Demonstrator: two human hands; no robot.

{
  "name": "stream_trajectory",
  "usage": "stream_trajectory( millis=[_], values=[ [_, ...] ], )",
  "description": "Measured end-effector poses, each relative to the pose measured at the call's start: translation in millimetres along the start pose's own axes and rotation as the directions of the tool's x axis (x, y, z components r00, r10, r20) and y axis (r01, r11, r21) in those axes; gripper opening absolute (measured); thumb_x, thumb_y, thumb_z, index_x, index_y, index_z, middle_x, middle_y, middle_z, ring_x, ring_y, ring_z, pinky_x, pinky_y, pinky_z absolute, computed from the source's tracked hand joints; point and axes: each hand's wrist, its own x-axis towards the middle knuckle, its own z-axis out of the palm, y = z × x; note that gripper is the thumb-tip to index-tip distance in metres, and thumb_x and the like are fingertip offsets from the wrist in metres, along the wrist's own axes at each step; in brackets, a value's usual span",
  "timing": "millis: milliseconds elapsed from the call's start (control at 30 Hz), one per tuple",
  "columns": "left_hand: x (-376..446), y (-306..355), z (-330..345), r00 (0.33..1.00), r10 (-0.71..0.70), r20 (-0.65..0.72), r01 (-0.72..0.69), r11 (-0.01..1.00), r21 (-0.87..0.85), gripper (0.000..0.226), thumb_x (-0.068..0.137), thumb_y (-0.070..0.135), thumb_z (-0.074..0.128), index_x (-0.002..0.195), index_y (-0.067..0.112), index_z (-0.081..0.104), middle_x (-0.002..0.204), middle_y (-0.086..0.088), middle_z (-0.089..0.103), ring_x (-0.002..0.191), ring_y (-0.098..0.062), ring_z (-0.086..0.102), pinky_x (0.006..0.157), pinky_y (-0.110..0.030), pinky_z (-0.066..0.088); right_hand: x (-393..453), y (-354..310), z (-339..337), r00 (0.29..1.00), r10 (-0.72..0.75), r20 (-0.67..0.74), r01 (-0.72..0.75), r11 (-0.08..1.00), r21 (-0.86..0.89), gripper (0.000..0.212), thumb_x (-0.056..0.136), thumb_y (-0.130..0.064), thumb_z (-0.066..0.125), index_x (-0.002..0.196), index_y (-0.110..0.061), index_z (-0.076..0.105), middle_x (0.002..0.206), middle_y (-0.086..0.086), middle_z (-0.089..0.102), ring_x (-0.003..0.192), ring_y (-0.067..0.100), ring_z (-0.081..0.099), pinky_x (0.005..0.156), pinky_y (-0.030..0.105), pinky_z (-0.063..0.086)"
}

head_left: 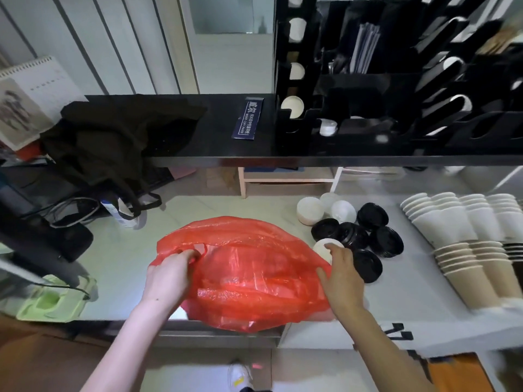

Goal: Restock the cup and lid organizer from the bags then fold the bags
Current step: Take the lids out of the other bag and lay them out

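Red bag (249,275) flat-ish on the counter's near edge, both hands on it.

Left hand (169,275) has fingers curled through the handle loop; right hand (341,274) pinches the bag's right edge, fingers bent. Looks like the folding step, though I can't tell if the bag's fully empty. Just right of the bag: black lids (365,239) and white lids (325,207), paper cups (464,236) farther right, organizer (396,80) up behind it. Next: smooth the bag flat, bring handles over.
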Motion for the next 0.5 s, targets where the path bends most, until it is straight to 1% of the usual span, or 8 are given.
stream_trajectory(
  millis=[33, 100, 167, 233, 300, 333, 433, 500],
  values=[
    [-5, 8, -8, 1.000, 0.013, -0.017, -0.013, 1.000, -0.022, 0.029, 0.102, 0.027, 0.049, 0.125, 0.040, 0.063, 0.115, 0.007, 0.073, 0.109, -0.023, 0.067, 0.086, -0.041, 0.052, 0, 4, -4, 0.997, 0.048, 0.062, -0.049, 0.998, 0.024, 0.039, 0.092, -0.020, 0.072, 0.129, -0.024, 0.062, 0.125, -0.002, 0.062, 0.101, 0.026, 0.066, 0.077, 0.039, 0.054],
    [-17, 24, -24, 0.998, 0.047, -0.047, -0.050, 0.997, -0.059, 0.027, 0.104, 0.029, 0.051, 0.125, 0.039, 0.064, 0.113, 0.009, 0.074, 0.108, -0.021, 0.068, 0.086, -0.042, 0.053, 0, 13, -11, 0.987, 0.088, 0.132, -0.098, 0.993, 0.068, 0.021, 0.095, -0.018, 0.066, 0.114, -0.025, 0.071, 0.110, -0.006, 0.072, 0.095, 0.021, 0.069, 0.076, 0.037, 0.054],
    [-29, 43, -41, 0.994, 0.087, -0.068, -0.092, 0.993, -0.078, 0.026, 0.102, 0.026, 0.056, 0.123, 0.038, 0.065, 0.112, 0.010, 0.075, 0.109, -0.021, 0.068, 0.085, -0.041, 0.053, -2, 20, -20, 0.980, 0.105, 0.169, -0.144, 0.961, 0.237, 0.009, 0.096, -0.019, 0.067, 0.098, -0.019, 0.075, 0.092, -0.004, 0.074, 0.085, 0.018, 0.069, 0.074, 0.036, 0.054],
    [-43, 63, -57, 0.987, 0.140, -0.078, -0.146, 0.986, -0.085, 0.027, 0.098, 0.022, 0.062, 0.121, 0.037, 0.066, 0.111, 0.012, 0.075, 0.109, -0.021, 0.068, 0.084, -0.040, 0.054, -5, 26, -35, 0.969, 0.085, 0.232, -0.174, 0.899, 0.401, 0.023, 0.099, -0.022, 0.064, 0.081, -0.007, 0.069, 0.075, 0.006, 0.070, 0.064, 0.018, 0.068, 0.064, 0.037, 0.051],
    [-55, 88, -69, 0.976, 0.202, -0.079, -0.209, 0.974, -0.091, 0.029, 0.095, 0.019, 0.066, 0.117, 0.038, 0.067, 0.108, 0.014, 0.075, 0.107, -0.019, 0.069, 0.083, -0.039, 0.054, -13, 34, -55, 0.954, 0.082, 0.287, -0.217, 0.851, 0.477, 0.034, 0.104, -0.024, 0.057, 0.081, 0.000, 0.060, 0.074, 0.018, 0.068, 0.051, 0.024, 0.069, 0.056, 0.037, 0.051],
    [-61, 101, -73, 0.970, 0.233, -0.071, -0.239, 0.967, -0.085, 0.030, 0.094, 0.018, 0.068, 0.116, 0.038, 0.067, 0.107, 0.014, 0.075, 0.105, -0.019, 0.069, 0.082, -0.038, 0.054, -18, 40, -66, 0.951, 0.082, 0.297, -0.226, 0.842, 0.491, 0.035, 0.106, -0.026, 0.055, 0.082, 0.000, 0.057, 0.074, 0.017, 0.068, 0.052, 0.025, 0.069, 0.056, 0.036, 0.051],
    [-76, 142, -75, 0.940, 0.341, -0.027, -0.342, 0.936, -0.080, 0.032, 0.091, 0.017, 0.071, 0.115, 0.038, 0.068, 0.104, 0.012, 0.075, 0.102, -0.021, 0.069, 0.082, -0.038, 0.055, -35, 64, -100, 0.946, 0.136, 0.294, -0.279, 0.803, 0.527, 0.033, 0.108, -0.033, 0.048, 0.096, -0.006, 0.062, 0.078, 0.005, 0.067, 0.063, 0.017, 0.065, 0.067, 0.039, 0.054],
    [-87, 172, -73, 0.906, 0.423, -0.005, -0.422, 0.902, -0.087, 0.034, 0.090, 0.019, 0.072, 0.117, 0.039, 0.067, 0.104, 0.013, 0.074, 0.101, -0.020, 0.069, 0.083, -0.038, 0.054, -51, 81, -127, 0.940, 0.186, 0.286, -0.325, 0.742, 0.587, 0.030, 0.108, -0.038, 0.048, 0.105, -0.014, 0.065, 0.091, -0.001, 0.070, 0.073, 0.011, 0.064, 0.065, 0.027, 0.052]
  ],
)
